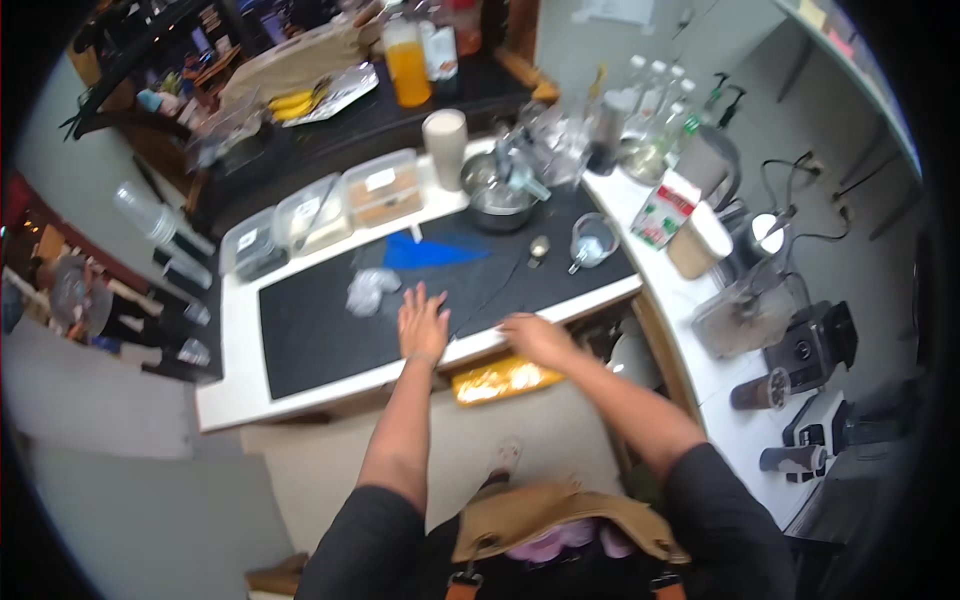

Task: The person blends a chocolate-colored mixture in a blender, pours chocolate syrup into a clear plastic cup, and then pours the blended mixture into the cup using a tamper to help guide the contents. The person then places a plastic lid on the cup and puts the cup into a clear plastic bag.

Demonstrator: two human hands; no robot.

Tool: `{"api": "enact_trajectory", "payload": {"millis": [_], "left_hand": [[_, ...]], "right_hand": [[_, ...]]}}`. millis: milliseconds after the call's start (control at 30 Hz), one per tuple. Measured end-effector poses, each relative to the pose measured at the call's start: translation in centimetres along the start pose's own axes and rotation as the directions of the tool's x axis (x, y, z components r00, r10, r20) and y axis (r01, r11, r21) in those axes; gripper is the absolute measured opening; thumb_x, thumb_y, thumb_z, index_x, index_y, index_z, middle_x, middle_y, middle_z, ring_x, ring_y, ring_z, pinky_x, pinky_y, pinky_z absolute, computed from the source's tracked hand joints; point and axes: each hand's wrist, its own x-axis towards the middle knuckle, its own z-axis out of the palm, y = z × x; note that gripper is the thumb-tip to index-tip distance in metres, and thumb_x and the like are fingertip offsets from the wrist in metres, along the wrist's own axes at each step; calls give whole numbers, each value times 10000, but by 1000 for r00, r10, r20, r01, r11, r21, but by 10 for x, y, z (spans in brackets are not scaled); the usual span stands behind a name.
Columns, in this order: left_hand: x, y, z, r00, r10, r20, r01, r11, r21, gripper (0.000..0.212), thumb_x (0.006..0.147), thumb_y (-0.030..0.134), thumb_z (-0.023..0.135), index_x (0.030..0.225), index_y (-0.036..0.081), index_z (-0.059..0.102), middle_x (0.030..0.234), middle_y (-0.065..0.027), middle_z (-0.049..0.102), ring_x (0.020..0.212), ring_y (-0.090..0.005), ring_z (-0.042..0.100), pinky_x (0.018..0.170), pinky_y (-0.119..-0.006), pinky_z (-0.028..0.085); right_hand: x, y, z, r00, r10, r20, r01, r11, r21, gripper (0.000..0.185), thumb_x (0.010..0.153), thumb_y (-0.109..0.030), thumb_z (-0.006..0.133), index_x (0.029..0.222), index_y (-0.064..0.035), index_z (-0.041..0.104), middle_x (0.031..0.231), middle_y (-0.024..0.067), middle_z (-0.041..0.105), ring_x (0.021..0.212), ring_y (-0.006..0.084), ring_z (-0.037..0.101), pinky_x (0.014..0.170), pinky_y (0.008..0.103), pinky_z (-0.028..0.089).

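Observation:
My left hand rests palm down, fingers apart, on the black counter mat, holding nothing. Just beyond its fingertips lie a crumpled clear plastic bag and a flat blue triangular piece, which looks like a piping bag. My right hand is at the counter's white front edge, above a shiny yellow package on the shelf below. Its fingers are bent, and whether they hold anything is hidden. A small round-ended metal item and a clear cup with a utensil stand farther right on the mat.
Lidded plastic containers line the back edge beside a tall pale cup and metal bowls. On the right counter are a carton, a tub, a blender jar and a dark drink cup.

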Motion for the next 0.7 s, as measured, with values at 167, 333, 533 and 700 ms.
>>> {"api": "enact_trajectory", "payload": {"millis": [167, 333, 533, 700], "left_hand": [[-7, -3, 2, 999, 28, -38, -28, 999, -16, 457, 898, 245, 585, 1344, 155, 542, 1550, -161, 327, 1454, -345, 242, 1172, -481, 180], [-8, 5, 4, 1000, 3, 20, -5, 997, 80, 409, 964, 221, 485, 1360, 120, 494, 1594, -135, 247, 1484, -338, 167, 1171, -505, 169], [-31, 44, -47, 931, 275, -238, -250, 959, 133, 591, 882, 518, 619, 1246, 53, 600, 1298, -190, 586, 1184, -405, 539, 1016, -489, 418], [-42, 21, -22, 807, 463, -366, -361, 878, 315, 473, 867, 385, 644, 1210, 64, 588, 1262, -232, 576, 1185, -424, 530, 994, -566, 415]], "right_hand": [[106, -24, 66, 979, -150, -139, 95, 935, -343, 316, 908, -181, 511, 1156, -30, 634, 1214, 171, 639, 1131, 302, 599, 991, 473, 443], [89, -27, 34, 988, 12, -152, -68, 928, -367, 213, 825, -280, 652, 898, -98, 736, 1099, 86, 583, 1080, 249, 511, 870, 393, 415], [34, -54, -6, 943, -235, -236, 246, 969, 20, 367, 783, -269, 721, 1094, -91, 640, 1059, 162, 662, 962, 331, 635, 764, 448, 504], [-211, -97, -181, 950, -99, -297, 121, 991, 57, 283, 764, -315, 727, 900, -72, 677, 906, 138, 689, 812, 314, 662, 685, 454, 495]]}}
